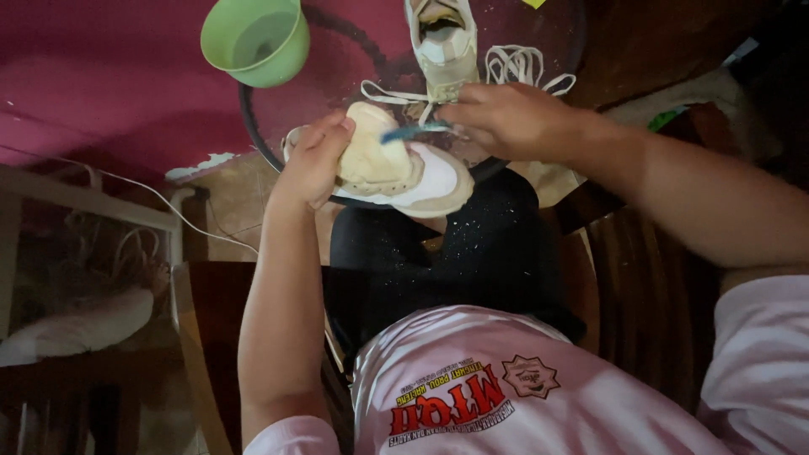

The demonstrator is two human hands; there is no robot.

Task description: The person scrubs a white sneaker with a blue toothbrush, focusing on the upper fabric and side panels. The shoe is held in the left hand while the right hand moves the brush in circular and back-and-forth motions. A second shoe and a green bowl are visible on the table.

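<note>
My left hand (313, 164) grips the cream shoe (396, 168) over the round table's (261, 143) edge; my right hand (506, 118) pinches a blue brush (413, 131) against it. A second shoe (442, 42) and loose laces (514, 63) lie beyond; a green cup (253, 38) stands left.

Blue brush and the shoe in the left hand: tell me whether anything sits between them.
Nothing visible does. The blue brush, held in the right hand, lies directly against the cream shoe that the left hand grips. The loose laces and the second shoe lie beyond, clear of the contact.
</note>
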